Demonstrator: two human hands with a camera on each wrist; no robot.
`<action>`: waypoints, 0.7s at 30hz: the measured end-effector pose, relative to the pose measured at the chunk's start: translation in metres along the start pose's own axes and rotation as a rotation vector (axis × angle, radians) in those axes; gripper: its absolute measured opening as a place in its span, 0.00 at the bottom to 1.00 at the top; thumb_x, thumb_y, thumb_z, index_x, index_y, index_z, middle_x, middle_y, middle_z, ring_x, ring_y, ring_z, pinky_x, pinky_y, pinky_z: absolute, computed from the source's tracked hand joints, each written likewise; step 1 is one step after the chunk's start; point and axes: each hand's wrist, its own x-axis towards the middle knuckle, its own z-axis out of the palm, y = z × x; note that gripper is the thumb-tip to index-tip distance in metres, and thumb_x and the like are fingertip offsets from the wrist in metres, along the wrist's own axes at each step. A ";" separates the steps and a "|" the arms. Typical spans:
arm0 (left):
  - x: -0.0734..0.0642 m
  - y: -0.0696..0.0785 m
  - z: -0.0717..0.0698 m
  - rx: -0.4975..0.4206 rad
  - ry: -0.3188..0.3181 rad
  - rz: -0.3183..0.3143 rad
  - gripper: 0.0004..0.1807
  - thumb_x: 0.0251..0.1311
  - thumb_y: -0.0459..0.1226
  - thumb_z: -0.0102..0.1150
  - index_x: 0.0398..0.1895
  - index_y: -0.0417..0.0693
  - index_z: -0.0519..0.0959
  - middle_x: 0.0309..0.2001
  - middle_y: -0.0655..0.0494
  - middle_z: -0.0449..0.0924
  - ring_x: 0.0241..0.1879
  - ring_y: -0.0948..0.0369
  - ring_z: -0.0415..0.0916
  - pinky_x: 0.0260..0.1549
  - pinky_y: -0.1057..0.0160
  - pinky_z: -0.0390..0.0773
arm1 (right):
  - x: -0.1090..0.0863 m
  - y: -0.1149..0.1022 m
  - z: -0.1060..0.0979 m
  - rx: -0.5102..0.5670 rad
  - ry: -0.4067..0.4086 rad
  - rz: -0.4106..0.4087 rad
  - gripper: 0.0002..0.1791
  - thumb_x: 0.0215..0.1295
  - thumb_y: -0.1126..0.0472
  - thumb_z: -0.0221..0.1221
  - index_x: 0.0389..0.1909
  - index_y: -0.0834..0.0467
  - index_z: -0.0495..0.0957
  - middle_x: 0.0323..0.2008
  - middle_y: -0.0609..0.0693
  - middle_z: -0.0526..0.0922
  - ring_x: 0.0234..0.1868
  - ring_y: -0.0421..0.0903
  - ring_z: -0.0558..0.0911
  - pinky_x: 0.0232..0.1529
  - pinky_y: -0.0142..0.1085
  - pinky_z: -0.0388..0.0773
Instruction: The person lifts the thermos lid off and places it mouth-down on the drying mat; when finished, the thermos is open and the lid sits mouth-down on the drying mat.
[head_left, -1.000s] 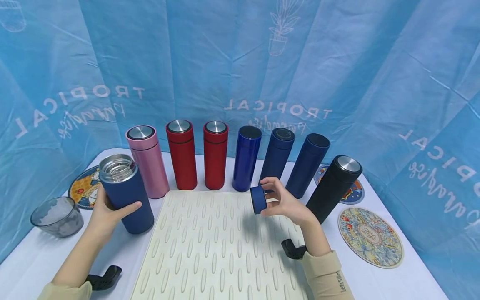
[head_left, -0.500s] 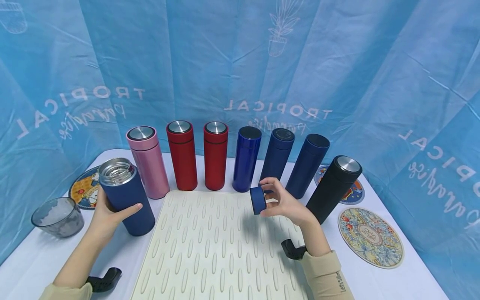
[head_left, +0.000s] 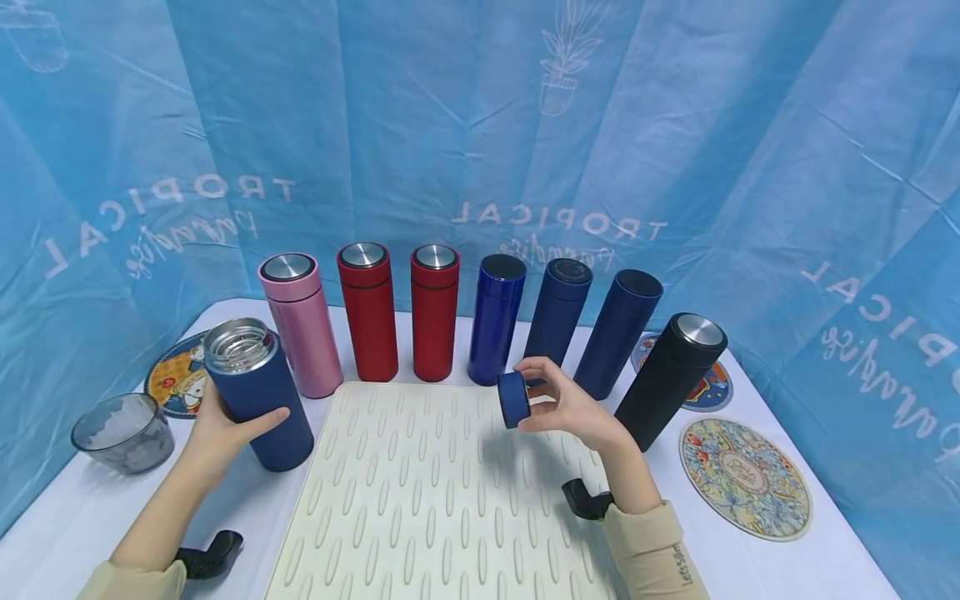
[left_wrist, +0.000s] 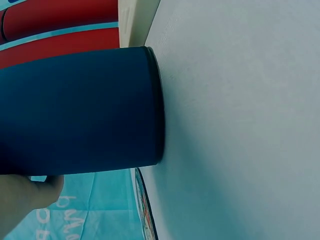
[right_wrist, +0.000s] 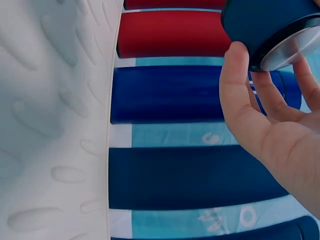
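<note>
Blue curtain [head_left: 420, 108] hangs behind. Left hand [head_left: 221, 433] clamps its fingers around an uncapped navy thermos [head_left: 262, 390]; right hand [head_left: 568, 407] pinches a navy lid [head_left: 513, 402].

silver-necked bottle [head_left: 264, 390]: navy | held cap [head_left: 513, 400]: navy | mat [head_left: 427, 492]: cream | curtain [head_left: 420, 125]: blue, white-lettered

We could pass over the cream mat [head_left: 420, 500], between the uncapped navy flask [head_left: 272, 387] and the navy cap [head_left: 513, 402]. Beyond its far edge, two red flasks [head_left: 369, 321] and a glossy blue flask [head_left: 495, 329] bar our way; a black flask [head_left: 663, 387] blocks us at right.
</note>
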 end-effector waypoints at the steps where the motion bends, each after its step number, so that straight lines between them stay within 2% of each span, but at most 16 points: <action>1: 0.000 0.000 0.000 0.014 -0.002 -0.007 0.54 0.54 0.34 0.62 0.71 0.61 0.32 0.67 0.38 0.43 0.64 0.41 0.46 0.59 0.33 0.51 | 0.002 -0.001 0.001 -0.010 0.005 -0.001 0.38 0.49 0.66 0.65 0.61 0.56 0.57 0.58 0.60 0.62 0.50 0.54 0.72 0.46 0.42 0.76; 5: 0.000 -0.001 0.000 0.040 -0.001 -0.020 0.53 0.55 0.35 0.62 0.71 0.55 0.32 0.67 0.34 0.43 0.63 0.37 0.46 0.58 0.33 0.52 | 0.012 -0.003 0.009 -0.075 0.044 -0.002 0.37 0.50 0.66 0.66 0.61 0.53 0.61 0.59 0.56 0.62 0.51 0.52 0.71 0.48 0.40 0.74; 11: 0.001 -0.004 0.001 0.063 0.009 0.016 0.52 0.55 0.35 0.61 0.71 0.56 0.34 0.65 0.35 0.46 0.62 0.41 0.50 0.57 0.34 0.54 | 0.033 -0.007 0.030 -0.153 0.120 -0.006 0.36 0.51 0.64 0.67 0.62 0.50 0.63 0.56 0.54 0.64 0.48 0.51 0.68 0.45 0.38 0.74; 14: 0.001 -0.006 0.001 0.071 0.011 0.029 0.51 0.55 0.34 0.61 0.71 0.57 0.35 0.64 0.38 0.48 0.62 0.47 0.52 0.57 0.34 0.55 | 0.044 -0.009 0.041 -0.206 0.143 -0.016 0.36 0.50 0.61 0.67 0.62 0.49 0.64 0.55 0.52 0.65 0.48 0.51 0.68 0.43 0.37 0.74; 21: 0.002 -0.007 0.002 0.061 0.022 0.060 0.50 0.54 0.32 0.62 0.71 0.58 0.38 0.61 0.47 0.53 0.54 0.68 0.58 0.56 0.34 0.56 | 0.070 -0.011 0.066 -0.340 0.126 -0.056 0.36 0.48 0.58 0.68 0.61 0.51 0.67 0.56 0.49 0.66 0.49 0.48 0.68 0.39 0.37 0.75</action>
